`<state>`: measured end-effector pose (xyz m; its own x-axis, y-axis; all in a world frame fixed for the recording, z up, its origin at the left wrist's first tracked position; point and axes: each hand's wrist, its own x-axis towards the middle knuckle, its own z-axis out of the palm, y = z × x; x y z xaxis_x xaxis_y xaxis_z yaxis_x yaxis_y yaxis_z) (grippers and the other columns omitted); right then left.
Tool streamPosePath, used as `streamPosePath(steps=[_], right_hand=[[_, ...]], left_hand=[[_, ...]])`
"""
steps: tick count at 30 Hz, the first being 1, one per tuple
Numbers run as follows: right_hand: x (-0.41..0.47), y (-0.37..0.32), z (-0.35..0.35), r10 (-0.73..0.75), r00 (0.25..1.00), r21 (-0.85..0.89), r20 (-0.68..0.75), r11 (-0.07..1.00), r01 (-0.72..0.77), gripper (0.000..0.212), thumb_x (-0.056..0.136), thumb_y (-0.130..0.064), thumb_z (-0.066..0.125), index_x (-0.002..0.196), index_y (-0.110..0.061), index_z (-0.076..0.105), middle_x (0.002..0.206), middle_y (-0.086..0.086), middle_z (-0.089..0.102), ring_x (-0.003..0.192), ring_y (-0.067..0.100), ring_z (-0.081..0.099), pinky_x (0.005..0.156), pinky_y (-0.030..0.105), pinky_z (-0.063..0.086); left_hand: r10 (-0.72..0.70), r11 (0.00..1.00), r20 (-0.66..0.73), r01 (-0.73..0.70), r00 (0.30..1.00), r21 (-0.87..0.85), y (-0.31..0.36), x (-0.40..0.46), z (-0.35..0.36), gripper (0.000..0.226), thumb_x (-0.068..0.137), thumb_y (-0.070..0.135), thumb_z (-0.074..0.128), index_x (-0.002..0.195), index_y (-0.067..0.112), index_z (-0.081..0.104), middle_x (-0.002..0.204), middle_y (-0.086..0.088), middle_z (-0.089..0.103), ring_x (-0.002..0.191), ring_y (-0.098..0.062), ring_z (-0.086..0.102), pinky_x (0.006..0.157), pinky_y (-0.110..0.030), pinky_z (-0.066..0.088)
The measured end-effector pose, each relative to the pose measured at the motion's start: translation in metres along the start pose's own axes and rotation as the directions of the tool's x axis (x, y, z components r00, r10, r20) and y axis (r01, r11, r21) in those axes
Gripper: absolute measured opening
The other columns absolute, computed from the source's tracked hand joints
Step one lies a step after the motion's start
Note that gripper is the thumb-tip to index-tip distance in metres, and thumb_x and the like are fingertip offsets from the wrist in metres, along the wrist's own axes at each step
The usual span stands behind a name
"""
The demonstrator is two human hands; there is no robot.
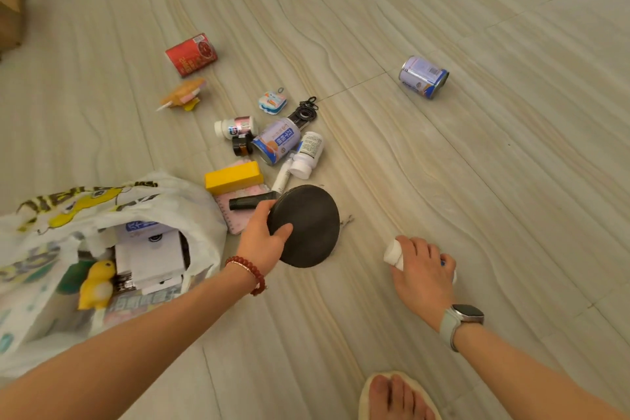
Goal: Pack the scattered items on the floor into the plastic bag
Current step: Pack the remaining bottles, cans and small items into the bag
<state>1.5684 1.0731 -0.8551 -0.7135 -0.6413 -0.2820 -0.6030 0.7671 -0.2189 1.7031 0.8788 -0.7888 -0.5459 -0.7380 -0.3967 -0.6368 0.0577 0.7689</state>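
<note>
My left hand [264,237] grips the edge of a flat round black disc [308,225], tilted just above the floor. My right hand [424,269] is closed over a small white bottle [393,254] lying on the floor. The white printed plastic bag [112,215] lies open at the left, holding white boxes and a yellow toy duck [97,283]. Scattered beyond the disc are a yellow box [233,177], a pink notebook [235,215], a black tube [252,202], a purple can [276,141], white bottles [308,155] and a red can [191,54].
A second purple can [423,77] lies alone at the far right. A sandwich-shaped toy [182,95], a small colourful case [271,102] and a black strap [303,111] lie behind the pile. A cardboard box [10,0] stands at the top left. My foot [397,397] is at the bottom.
</note>
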Motion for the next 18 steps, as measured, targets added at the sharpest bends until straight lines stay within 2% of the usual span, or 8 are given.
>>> streamPosePath(steps=[2,4,7,9,11,13,15,18], right_hand=[[-0.001,-0.024,-0.007,-0.025,0.999,0.128,-0.04,0.991,0.03,0.046,0.087,-0.028,0.053,0.131,-0.019,0.04,0.128,0.004,0.047,0.115,0.027,0.044,0.094,0.039,0.029],[0.001,-0.052,-0.017,-0.058,0.997,0.339,-0.06,0.938,0.074,0.043,0.084,-0.025,0.06,0.123,-0.015,0.047,0.118,0.007,0.052,0.108,0.029,0.049,0.088,0.037,0.037],[0.0,-0.106,-0.035,-0.123,0.99,0.682,-0.067,0.719,0.136,0.027,0.082,-0.018,0.064,0.104,-0.021,0.049,0.105,0.002,0.05,0.096,0.021,0.052,0.08,0.025,0.037],[-0.002,-0.141,-0.046,-0.178,0.978,0.759,-0.105,0.621,0.195,0.027,0.081,-0.014,0.066,0.093,-0.027,0.046,0.101,0.002,0.047,0.091,0.018,0.05,0.079,0.02,0.034],[-0.006,-0.174,-0.054,-0.268,0.956,0.778,-0.117,0.574,0.256,0.028,0.08,-0.014,0.067,0.092,-0.029,0.047,0.099,0.0,0.047,0.09,0.016,0.05,0.079,0.023,0.037],[-0.009,-0.204,-0.062,-0.423,0.899,0.748,-0.112,0.56,0.357,0.031,0.078,-0.018,0.069,0.098,-0.028,0.048,0.099,-0.006,0.049,0.093,0.012,0.051,0.081,0.024,0.042],[-0.011,-0.233,-0.067,-0.585,0.808,0.659,-0.076,0.579,0.481,0.033,0.077,-0.025,0.069,0.103,-0.028,0.048,0.099,-0.011,0.048,0.095,0.008,0.049,0.082,0.021,0.04],[-0.014,-0.274,-0.069,-0.774,0.634,0.451,-0.001,0.565,0.691,0.039,0.078,-0.034,0.066,0.111,-0.02,0.05,0.107,-0.005,0.049,0.099,0.01,0.047,0.084,0.025,0.038]], left_hand=[[0.062,0.997,-0.021,-0.063,0.998,-0.052,0.001,-0.012,-0.031,0.038,0.088,0.005,0.054,0.124,0.008,0.044,0.114,-0.008,0.053,0.104,-0.02,0.05,0.093,-0.035,0.044],[0.141,0.987,-0.019,-0.142,0.99,-0.07,0.0,-0.023,-0.062,0.032,0.089,0.007,0.053,0.119,0.014,0.047,0.111,-0.005,0.054,0.102,-0.019,0.052,0.09,-0.032,0.046],[0.159,0.982,-0.069,-0.165,0.985,-0.088,-0.01,-0.039,-0.109,0.023,0.091,0.012,0.051,0.111,0.022,0.048,0.107,-0.004,0.057,0.098,-0.017,0.055,0.085,-0.028,0.049],[0.11,0.989,-0.11,-0.119,0.988,-0.087,-0.025,-0.049,-0.14,0.021,0.09,0.017,0.053,0.11,0.024,0.05,0.11,-0.006,0.058,0.102,-0.019,0.055,0.091,-0.032,0.046],[0.023,0.995,-0.125,-0.035,0.992,-0.091,-0.049,-0.059,-0.168,0.02,0.089,0.022,0.056,0.108,0.026,0.052,0.112,-0.007,0.059,0.104,-0.021,0.056,0.091,-0.034,0.045],[-0.091,0.992,-0.141,0.078,0.986,-0.095,-0.075,-0.068,-0.188,0.017,0.09,0.02,0.054,0.105,0.028,0.054,0.111,-0.009,0.061,0.101,-0.023,0.057,0.087,-0.034,0.045],[-0.21,0.977,-0.182,0.198,0.961,-0.084,-0.101,-0.073,-0.201,0.021,0.091,0.02,0.052,0.111,0.025,0.055,0.114,-0.011,0.06,0.099,-0.024,0.057,0.087,-0.034,0.046],[-0.306,0.952,-0.266,0.299,0.914,-0.068,-0.132,-0.076,-0.208,0.032,0.091,0.019,0.051,0.123,0.014,0.052,0.121,-0.012,0.057,0.107,-0.028,0.054,0.094,-0.038,0.043]])
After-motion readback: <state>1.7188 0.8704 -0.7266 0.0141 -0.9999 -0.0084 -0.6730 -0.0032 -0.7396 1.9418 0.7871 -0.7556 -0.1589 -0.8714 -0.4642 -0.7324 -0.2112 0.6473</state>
